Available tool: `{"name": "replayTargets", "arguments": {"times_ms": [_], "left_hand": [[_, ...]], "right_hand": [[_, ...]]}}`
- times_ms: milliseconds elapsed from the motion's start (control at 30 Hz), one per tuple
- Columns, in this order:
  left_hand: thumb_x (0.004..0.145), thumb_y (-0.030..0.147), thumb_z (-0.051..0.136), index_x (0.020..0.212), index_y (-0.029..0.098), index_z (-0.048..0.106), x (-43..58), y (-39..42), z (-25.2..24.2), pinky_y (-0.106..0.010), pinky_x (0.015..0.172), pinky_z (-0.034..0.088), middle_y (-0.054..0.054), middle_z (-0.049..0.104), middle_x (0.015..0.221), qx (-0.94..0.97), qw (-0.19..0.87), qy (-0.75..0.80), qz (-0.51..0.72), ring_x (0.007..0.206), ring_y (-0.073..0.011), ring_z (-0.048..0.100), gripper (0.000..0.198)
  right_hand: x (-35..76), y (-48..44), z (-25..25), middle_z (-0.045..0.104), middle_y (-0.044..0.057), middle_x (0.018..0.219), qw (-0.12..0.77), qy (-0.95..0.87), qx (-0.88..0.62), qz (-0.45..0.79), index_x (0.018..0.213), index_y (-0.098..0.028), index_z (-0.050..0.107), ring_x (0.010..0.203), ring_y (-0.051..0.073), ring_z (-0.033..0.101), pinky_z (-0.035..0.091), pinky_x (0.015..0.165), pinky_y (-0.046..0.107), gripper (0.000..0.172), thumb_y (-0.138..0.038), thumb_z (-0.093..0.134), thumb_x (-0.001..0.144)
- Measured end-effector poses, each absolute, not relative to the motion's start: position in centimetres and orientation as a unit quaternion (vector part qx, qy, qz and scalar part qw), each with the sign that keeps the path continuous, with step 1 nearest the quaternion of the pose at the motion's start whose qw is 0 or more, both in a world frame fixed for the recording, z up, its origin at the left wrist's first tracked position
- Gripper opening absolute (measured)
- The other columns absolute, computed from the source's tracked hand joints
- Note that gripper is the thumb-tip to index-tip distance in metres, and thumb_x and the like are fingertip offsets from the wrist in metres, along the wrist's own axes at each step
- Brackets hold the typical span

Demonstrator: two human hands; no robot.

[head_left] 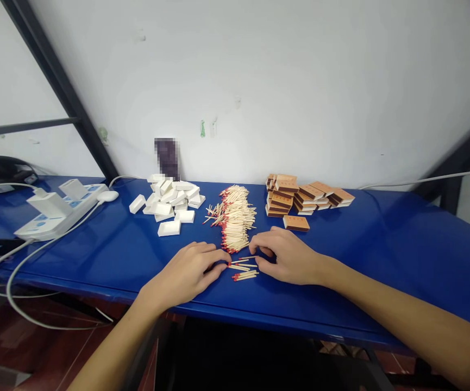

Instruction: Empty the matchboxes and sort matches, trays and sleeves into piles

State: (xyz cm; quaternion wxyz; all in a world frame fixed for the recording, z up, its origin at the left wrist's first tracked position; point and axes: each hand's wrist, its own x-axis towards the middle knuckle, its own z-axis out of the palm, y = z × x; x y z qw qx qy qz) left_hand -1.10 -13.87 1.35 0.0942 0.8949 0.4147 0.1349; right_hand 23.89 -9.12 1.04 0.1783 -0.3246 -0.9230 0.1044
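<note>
Your left hand [196,270] and right hand [287,256] are curling half-open at several loose matches [240,267], grip unclear; one match heap [237,220] is lying at twelve o'clock, one lone matchbox [296,223] at one.

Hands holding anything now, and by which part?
The right hand may be pinching a match by its plain end; with the left hand, I can't tell.

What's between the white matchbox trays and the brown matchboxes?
In the head view, a long heap of red-tipped matchsticks lies there on the blue tabletop.
</note>
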Motion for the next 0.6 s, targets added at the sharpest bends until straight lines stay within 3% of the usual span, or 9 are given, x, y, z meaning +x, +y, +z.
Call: {"name": "replayTargets", "arguments": {"times_ms": [200, 367, 600], "left_hand": [[0.101, 0.025, 0.044, 0.109, 0.024, 0.066, -1.04, -13.90, 1.44, -0.032, 0.086, 0.046, -0.002, 0.069, 0.102, 0.896, 0.102, 0.409, 0.138, 0.096, -0.0191, 0.062, 0.023], [0.102, 0.026, 0.044, 0.109, 0.025, 0.066, -0.93, -13.91, 1.57, -0.032, 0.086, 0.045, -0.002, 0.069, 0.101, 0.895, 0.103, 0.413, 0.132, 0.095, -0.0195, 0.062, 0.023], [0.102, 0.025, 0.044, 0.111, 0.025, 0.066, -0.88, -13.85, 1.57, -0.031, 0.085, 0.044, -0.002, 0.068, 0.100, 0.900, 0.100, 0.405, 0.130, 0.093, -0.0188, 0.062, 0.024]], "right_hand": [[23.66, -8.97, 0.84, 0.051, -0.005, 0.062, 0.163, -0.928, -0.307, 0.134, 0.073, -0.020, 0.057, 0.058, 0.011, 0.041, 0.032, 0.066, 0.027, 0.014, -0.018, 0.054, 0.087], [23.44, -8.84, 0.51, 0.049, -0.006, 0.059, 0.176, -0.920, -0.315, 0.155, 0.079, -0.020, 0.062, 0.057, 0.011, 0.043, 0.034, 0.067, 0.027, 0.016, -0.023, 0.053, 0.091], [23.57, -9.19, 0.65, 0.059, -0.003, 0.069, 0.173, -0.929, -0.276, 0.174, 0.092, -0.021, 0.069, 0.063, 0.012, 0.049, 0.035, 0.072, 0.029, 0.021, -0.032, 0.052, 0.096]]}}
